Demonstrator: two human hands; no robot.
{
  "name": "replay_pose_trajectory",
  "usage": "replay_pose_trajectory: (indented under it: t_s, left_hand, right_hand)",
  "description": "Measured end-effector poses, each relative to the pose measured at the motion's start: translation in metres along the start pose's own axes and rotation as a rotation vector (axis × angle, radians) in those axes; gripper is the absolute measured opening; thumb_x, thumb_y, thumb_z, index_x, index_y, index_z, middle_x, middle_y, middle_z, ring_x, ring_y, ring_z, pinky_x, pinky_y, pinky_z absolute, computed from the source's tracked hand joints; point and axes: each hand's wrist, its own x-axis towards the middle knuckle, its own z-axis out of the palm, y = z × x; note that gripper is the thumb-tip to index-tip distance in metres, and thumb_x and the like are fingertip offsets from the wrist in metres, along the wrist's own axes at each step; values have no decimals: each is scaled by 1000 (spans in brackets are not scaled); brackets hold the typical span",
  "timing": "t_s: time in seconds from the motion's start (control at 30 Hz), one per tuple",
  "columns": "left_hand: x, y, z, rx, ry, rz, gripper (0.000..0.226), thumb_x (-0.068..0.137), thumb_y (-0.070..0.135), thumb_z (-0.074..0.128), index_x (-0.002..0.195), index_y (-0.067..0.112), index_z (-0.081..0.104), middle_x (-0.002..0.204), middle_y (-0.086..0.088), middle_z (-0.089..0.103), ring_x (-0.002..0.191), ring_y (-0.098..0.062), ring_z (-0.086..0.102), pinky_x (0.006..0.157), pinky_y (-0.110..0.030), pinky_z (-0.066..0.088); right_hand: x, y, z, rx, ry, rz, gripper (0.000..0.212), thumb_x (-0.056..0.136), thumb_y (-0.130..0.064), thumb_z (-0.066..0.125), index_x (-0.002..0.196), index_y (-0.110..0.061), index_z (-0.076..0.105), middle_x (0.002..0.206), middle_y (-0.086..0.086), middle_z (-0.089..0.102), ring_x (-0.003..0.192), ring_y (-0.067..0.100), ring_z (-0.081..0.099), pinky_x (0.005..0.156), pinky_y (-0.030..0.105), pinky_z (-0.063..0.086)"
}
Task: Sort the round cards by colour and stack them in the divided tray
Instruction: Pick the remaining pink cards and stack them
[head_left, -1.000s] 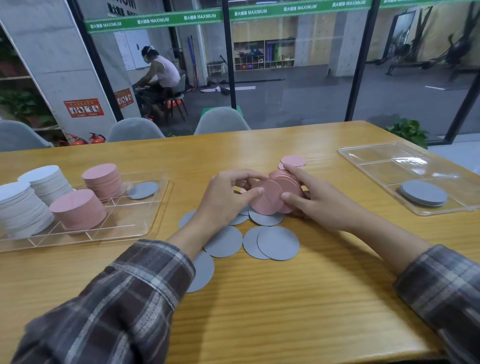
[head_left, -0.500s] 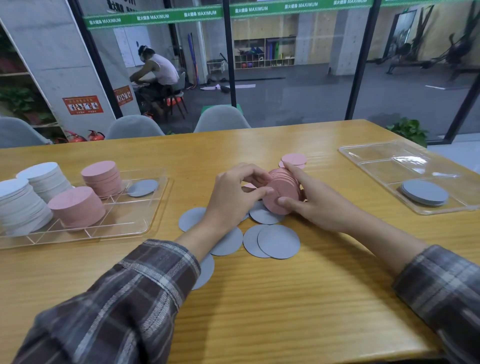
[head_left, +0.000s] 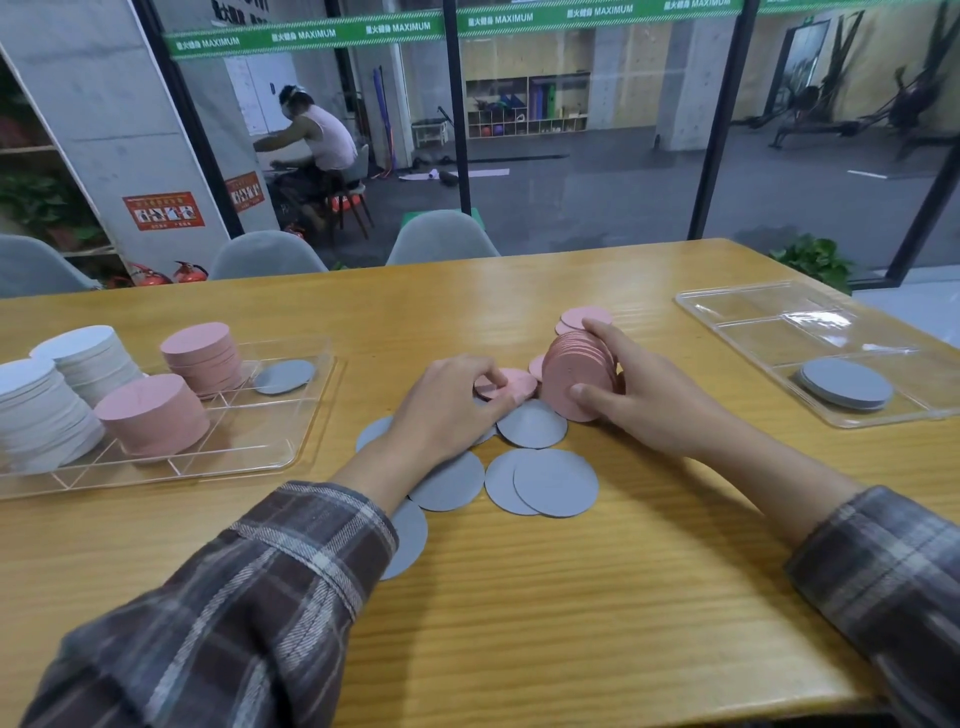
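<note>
My right hand (head_left: 636, 392) grips a stack of pink round cards (head_left: 574, 371) standing on edge at the table's middle. Just left of it, my left hand (head_left: 449, 410) pinches a loose pink card (head_left: 511, 383) lying flat. Several grey cards (head_left: 550, 480) lie scattered on the table under and in front of both hands. Two more pink cards (head_left: 584, 316) lie behind the stack. The divided tray (head_left: 270, 452) on the left holds two white stacks (head_left: 47, 410), two pink stacks (head_left: 156, 415) and one grey card (head_left: 284, 375).
A second clear tray (head_left: 769, 317) at the right holds a small grey stack (head_left: 844, 384). Grey chairs (head_left: 441, 236) stand behind the table's far edge, with a glass wall beyond. Bare wood stretches along the table's near side.
My left hand has come off the pink stack and now pinches a single pink card lying to its left. My right hand keeps its grip on the stack, which stands more upright.
</note>
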Motion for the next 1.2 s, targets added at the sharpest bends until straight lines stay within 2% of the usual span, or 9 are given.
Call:
replay_pose_trajectory:
  t_s: [0.1, 0.27, 0.4, 0.5, 0.6, 0.7, 0.8, 0.9, 1.2]
  left_hand:
    - [-1, 0, -2, -31, 9, -6, 26, 88, 46, 77, 98, 23, 73, 97, 7, 73, 96, -14, 65, 84, -37, 55]
    - [-7, 2, -17, -179, 8, 12, 36, 77, 34, 91, 107, 26, 74, 109, 11, 73, 101, -4, 67, 76, -8, 50]
    - [-12, 5, -27, -480, -88, -87, 48, 77, 2, 87, 113, 29, 72, 107, -9, 77, 84, -21, 74, 79, -31, 59]
    - [-15, 12, -32, -620, -142, -91, 56, 83, -12, 76, 124, 24, 64, 125, -4, 69, 86, -19, 78, 80, -27, 58]
    - [-16, 17, -34, -597, -147, -79, 66, 83, -14, 74, 132, 25, 54, 133, 3, 56, 87, -24, 78, 81, -30, 57]
    - [-15, 15, -32, -580, -157, -96, 69, 82, -15, 73, 133, 25, 51, 130, -3, 59, 89, -35, 76, 79, -36, 55]
    - [-13, 12, -28, -607, -148, -122, 60, 82, -9, 75, 125, 24, 51, 115, -13, 72, 91, -44, 73, 84, -50, 56]
    - [-12, 10, -25, -589, -112, -129, 47, 84, 0, 80, 118, 21, 55, 98, -10, 78, 89, -41, 75, 95, -59, 55]
    - [-14, 27, -10, -390, 120, 9, 25, 79, 13, 88, 97, 25, 74, 86, 2, 76, 70, -11, 73, 70, -20, 57]
  right_hand:
    - [0, -1, -1, -11, 8, 9, 75, 98, -27, 65, 160, -25, 23, 122, -10, 52, 94, 11, 46, 72, 16, 31]
    - [-2, -3, -1, -8, 6, 14, 75, 97, -27, 65, 160, -25, 24, 123, -9, 53, 95, 11, 48, 72, 15, 33]
    - [-2, -2, -2, -8, 17, 29, 78, 96, -31, 67, 161, -24, 23, 135, -6, 55, 101, 12, 50, 80, 19, 31]
    - [-2, -2, -1, 8, 21, 25, 79, 96, -32, 68, 161, -25, 23, 146, -4, 52, 111, 21, 58, 89, 24, 35]
    - [-2, -1, 0, 27, 18, 14, 78, 96, -32, 67, 161, -26, 23, 143, -1, 55, 94, 16, 53, 88, 26, 38]
    - [-1, 0, 0, 18, 23, 11, 78, 96, -34, 67, 160, -27, 23, 143, -2, 55, 101, 14, 53, 90, 27, 37]
    - [0, 1, 0, 16, 25, 7, 79, 96, -36, 68, 160, -29, 23, 145, -3, 54, 113, 21, 58, 92, 28, 37]
    - [0, 1, 1, 37, 18, -4, 80, 95, -37, 69, 160, -29, 24, 143, -1, 56, 97, 15, 54, 90, 29, 41]
    - [-2, -4, 3, 171, -36, 14, 87, 88, -34, 79, 157, -34, 26, 110, 1, 67, 68, 24, 72, 70, 35, 60]
